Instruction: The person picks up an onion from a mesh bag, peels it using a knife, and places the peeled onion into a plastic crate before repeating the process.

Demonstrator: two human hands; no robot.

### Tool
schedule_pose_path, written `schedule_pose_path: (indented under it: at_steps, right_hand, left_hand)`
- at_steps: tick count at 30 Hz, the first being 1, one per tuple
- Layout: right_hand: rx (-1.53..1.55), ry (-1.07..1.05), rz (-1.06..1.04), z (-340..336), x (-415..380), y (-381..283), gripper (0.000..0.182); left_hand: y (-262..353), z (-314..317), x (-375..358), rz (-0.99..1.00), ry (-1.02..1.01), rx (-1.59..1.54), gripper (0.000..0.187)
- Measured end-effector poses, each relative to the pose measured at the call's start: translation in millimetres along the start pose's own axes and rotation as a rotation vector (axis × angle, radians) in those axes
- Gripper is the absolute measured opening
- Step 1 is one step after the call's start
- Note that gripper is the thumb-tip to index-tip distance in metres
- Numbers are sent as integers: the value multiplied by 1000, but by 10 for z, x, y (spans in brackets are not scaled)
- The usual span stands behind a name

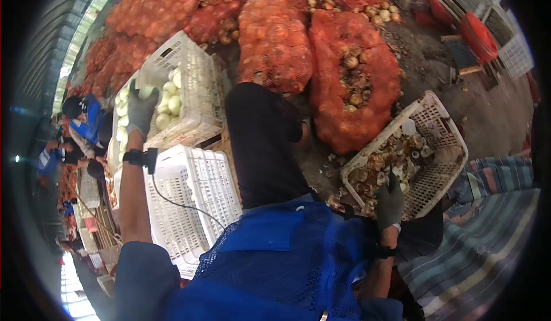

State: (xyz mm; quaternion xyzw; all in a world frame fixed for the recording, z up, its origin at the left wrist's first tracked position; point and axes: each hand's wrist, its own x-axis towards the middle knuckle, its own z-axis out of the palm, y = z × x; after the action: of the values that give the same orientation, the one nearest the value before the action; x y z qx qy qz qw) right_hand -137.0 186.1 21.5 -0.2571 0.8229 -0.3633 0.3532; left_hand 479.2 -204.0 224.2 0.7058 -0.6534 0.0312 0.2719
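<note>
My left hand (142, 109), in a grey glove, reaches over a white plastic crate (198, 100) of peeled onions (166, 104). Its thumb and fingers are apart, and a pale onion shows between them. Low on the right, my right hand (390, 201), also gloved, is at the near edge of a dirty white basket (446, 149) strewn with onion skins and scraps (402, 149). One dark fingertip points up, while the other fingers look curled; I cannot tell what they hold.
Empty white crates (183, 206) stand beside my left arm. Red mesh sacks of onions (275, 39) fill the ground ahead, one torn sack (356, 85) showing its contents. A striped cloth (488, 240) lies at right. Other people (86, 120) sit at far left.
</note>
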Motion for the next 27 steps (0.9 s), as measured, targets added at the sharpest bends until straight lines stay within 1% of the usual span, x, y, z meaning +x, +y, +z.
schedule_pose_path:
  at_steps: [1,2,3,5,6,7,9,11,12,13,15,16,17,20,22,23,25,26,27]
  right_hand:
    - [14,-6,12,-11,0,-95,55]
    - [-52,23,9,-15,14,-111,54]
    - [-91,41,24,0,42,-77,54]
    - [-183,65,56,5,97,36,55]
    - [-137,17,100,-28,85,-26,58]
    - [-113,-12,139,-49,87,-67,59]
    - [-59,-72,212,-81,133,-107,60]
    - [106,-109,224,-156,245,-11,61]
    - [191,-126,230,-184,281,44,62]
    - [361,-109,205,-242,269,23,64]
    - [701,-68,148,-367,205,-125,66]
    - [819,12,144,-330,196,-129,68]
    - [784,-8,169,-328,191,-103,68]
    - [700,-67,261,-342,206,-38,67]
    - [673,-108,347,-311,259,-24,67]
    - [654,-105,354,-279,294,31,67]
    - [612,-105,364,-198,394,146,67]
    - [612,-68,388,-130,446,161,66]
    - [584,-72,412,-113,495,134,66]
  left_hand:
    - [50,-4,52,33,32,157,98]
    - [103,-34,129,-36,-34,198,99]
    - [248,-18,146,88,-9,182,90]
    - [604,172,165,119,-112,-110,76]
    - [729,316,214,149,-264,-298,65]
    - [1157,389,104,139,-348,-336,61]
    - [1848,599,-69,242,-479,-298,58]
    - [2668,752,-335,354,-608,-269,60]
    - [2903,971,-414,394,-645,-251,61]
    - [3109,1216,-480,435,-681,-233,62]
    - [3523,1626,-692,637,-701,-153,60]
    - [3684,1862,-786,664,-772,-128,60]
    - [3811,2117,-883,692,-845,-101,59]
    - [4036,2940,-1200,740,-966,37,59]
    - [4129,3364,-1385,742,-1048,104,60]
    - [4147,3552,-1468,741,-1090,137,61]
    - [4131,3923,-1590,680,-1145,133,61]
    - [4118,4085,-1602,647,-1171,132,62]
    - [4148,4194,-1579,567,-1221,89,62]
